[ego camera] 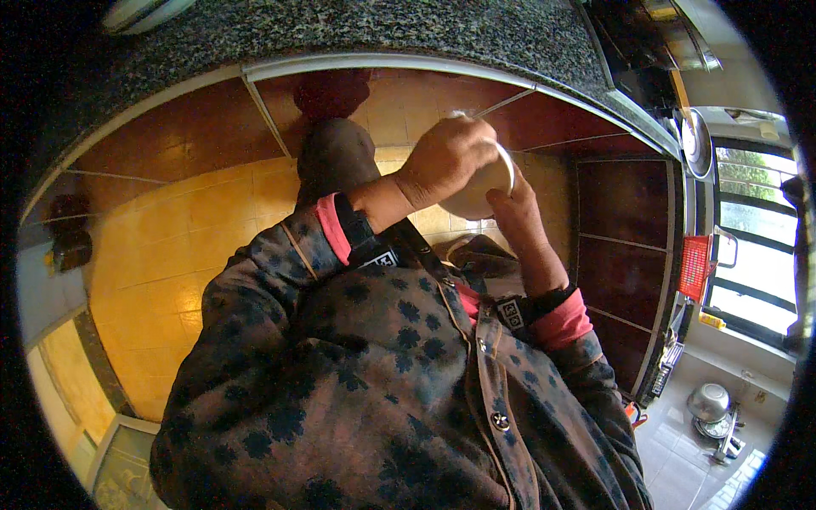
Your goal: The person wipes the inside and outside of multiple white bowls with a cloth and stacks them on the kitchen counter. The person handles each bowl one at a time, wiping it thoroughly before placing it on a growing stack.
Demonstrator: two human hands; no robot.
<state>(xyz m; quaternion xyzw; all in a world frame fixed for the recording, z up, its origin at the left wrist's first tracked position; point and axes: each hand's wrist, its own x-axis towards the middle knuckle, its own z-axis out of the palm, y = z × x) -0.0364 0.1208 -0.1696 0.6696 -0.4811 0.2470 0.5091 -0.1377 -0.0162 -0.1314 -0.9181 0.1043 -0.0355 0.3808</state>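
A round, pale bowl or dish [468,203] with a white rim is held tilted between my two hands, above the floor and in front of the cabinets. My left hand [446,162] reaches across from the left and grips the upper part near the rim. Beyond its knuckles a small bit of white material [460,115] shows, too little to identify. On the near right side, my right hand [519,213] holds the rim, thumb on the near face and fingers mostly hidden behind. Pink cuffs show at both sleeves of the patterned jacket.
A speckled granite countertop [382,32] runs ahead, above dark red cabinet doors [185,124]. Yellow tiles [217,204] cover the floor. At right are a metal pan or lid [698,143], a red plastic basket [693,264] by a window, and a metal bowl [709,401].
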